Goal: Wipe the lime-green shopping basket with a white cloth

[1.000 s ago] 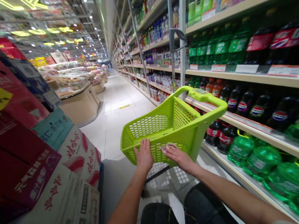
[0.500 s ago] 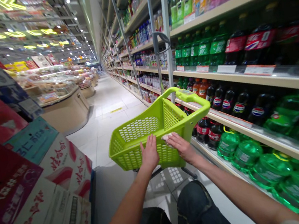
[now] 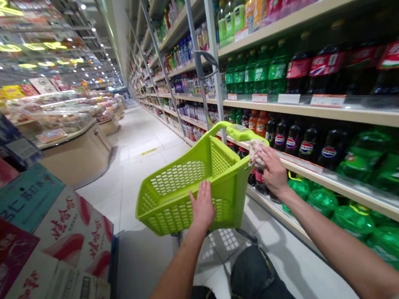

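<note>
A lime-green plastic shopping cart (image 3: 189,211) with perforated basket walls stands side-on in front of me. My left hand (image 3: 203,204) lies on the near rim of its basket, fingers stretched out. My right hand (image 3: 273,171) presses a crumpled whitish cloth (image 3: 257,153) against the corner of the cart's handle (image 3: 240,133). That cloth covers part of the handle, and some of my right fingertips are hidden behind it. Inside the basket I see only bare green plastic.
Shelves of drink bottles (image 3: 279,70) run along the right, close to the handle. Stacked drink cartons (image 3: 71,223) stand at the left. Farther down the tiled aisle (image 3: 134,139) is a rounded counter (image 3: 76,155) with packaged food. A grey hook-shaped bracket (image 3: 205,63) hangs on the shelf post.
My right hand has moved with the cloth from the basket's near rim up and right to the handle. My left hand stays on the rim. The view has shifted slightly right.
</note>
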The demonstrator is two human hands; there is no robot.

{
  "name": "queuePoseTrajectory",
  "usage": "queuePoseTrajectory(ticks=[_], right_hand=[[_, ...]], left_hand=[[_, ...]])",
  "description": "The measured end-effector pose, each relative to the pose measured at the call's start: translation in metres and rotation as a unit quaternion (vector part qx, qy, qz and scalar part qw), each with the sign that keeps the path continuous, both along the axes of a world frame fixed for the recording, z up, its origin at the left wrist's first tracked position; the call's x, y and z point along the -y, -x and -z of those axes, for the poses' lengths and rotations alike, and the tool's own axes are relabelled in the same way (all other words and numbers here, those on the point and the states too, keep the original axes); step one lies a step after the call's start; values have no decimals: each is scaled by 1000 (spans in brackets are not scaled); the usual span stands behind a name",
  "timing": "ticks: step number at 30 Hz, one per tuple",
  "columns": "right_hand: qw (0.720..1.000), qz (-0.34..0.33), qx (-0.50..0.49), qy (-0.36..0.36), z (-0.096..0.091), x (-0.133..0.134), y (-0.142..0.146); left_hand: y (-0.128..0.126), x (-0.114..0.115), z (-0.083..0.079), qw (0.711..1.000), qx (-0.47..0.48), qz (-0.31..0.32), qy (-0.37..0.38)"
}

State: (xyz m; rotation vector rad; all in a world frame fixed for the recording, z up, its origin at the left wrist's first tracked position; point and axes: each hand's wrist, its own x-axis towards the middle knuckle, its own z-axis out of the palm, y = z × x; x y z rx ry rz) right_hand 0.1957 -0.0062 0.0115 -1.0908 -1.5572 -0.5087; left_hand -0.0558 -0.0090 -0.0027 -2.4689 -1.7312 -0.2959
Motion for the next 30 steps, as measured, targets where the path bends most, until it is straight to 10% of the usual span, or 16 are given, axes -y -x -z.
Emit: queuePoseTrajectory(ticks=[8, 15, 22, 30], right_hand=[[980, -28, 184, 77, 5, -6, 37], [980, 94, 137, 108, -36, -9, -13], [960, -7, 254, 117, -14, -14, 50], [967, 101, 197, 127, -42, -27, -2]], left_hand=[[-1, 1, 1, 1000, -5, 0, -15], [6, 6, 7, 999, 4, -37, -7], [14, 7, 3, 999, 19, -46, 22], [35, 8, 9, 996, 32, -71, 33]])
